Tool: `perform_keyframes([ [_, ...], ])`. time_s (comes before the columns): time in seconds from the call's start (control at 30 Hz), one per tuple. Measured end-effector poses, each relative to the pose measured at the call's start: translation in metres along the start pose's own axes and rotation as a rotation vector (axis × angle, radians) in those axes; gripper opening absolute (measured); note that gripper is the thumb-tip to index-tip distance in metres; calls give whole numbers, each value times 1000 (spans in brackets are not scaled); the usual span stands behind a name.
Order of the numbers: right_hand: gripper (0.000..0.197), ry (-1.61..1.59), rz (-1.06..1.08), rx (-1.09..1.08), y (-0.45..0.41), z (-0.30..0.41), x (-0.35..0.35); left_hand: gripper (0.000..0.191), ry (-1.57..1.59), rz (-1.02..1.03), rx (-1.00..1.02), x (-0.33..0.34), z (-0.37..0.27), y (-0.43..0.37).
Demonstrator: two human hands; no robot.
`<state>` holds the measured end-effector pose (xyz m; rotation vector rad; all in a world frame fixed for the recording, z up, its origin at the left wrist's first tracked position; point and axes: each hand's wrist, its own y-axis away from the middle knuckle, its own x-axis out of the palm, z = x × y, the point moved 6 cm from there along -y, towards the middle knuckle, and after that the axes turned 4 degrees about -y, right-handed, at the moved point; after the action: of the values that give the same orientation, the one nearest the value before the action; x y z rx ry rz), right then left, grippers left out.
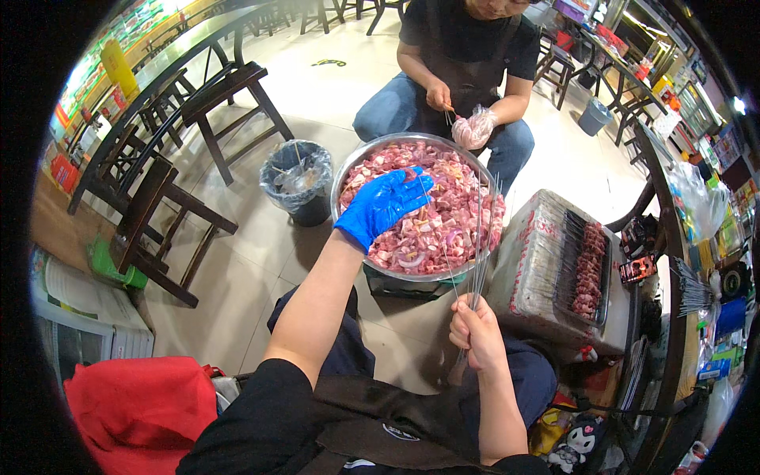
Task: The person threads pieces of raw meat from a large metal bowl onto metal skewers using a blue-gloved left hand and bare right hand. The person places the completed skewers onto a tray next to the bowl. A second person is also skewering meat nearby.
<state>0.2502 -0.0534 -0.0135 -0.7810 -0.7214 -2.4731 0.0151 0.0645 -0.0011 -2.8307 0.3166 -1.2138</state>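
Note:
A wide metal bowl (418,276) full of raw meat chunks (445,231) with sliced onion stands before me. Over its left part is my left hand (386,202) in a blue glove, palm up, with a piece of meat at its fingers. My right hand (475,329), bare, grips a bundle of thin metal skewers (477,261) that point up over the bowl's right side. One skewer leans apart from the bundle toward the gloved fingers. To the right, loaded meat skewers (589,270) lie in a metal tray (605,297) on a foam box (528,261).
Across the bowl a person (469,71) squats, holding a skewer and meat with a plastic-gloved hand. A lined trash bin (297,178) stands left of the bowl, near dark wooden stools (225,95). Red fabric (142,409) lies at lower left. A cluttered table edges the right side.

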Motion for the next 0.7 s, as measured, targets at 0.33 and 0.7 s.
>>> perform_keyframes([
  [0.33,5,44,-28,-33,1,-1,-5,39,-14,29,32,4,-6,-6],
  [0.7,6,57,-12,-33,-1,-4,-5,38,63,-126,44,5,-7,-8],
])
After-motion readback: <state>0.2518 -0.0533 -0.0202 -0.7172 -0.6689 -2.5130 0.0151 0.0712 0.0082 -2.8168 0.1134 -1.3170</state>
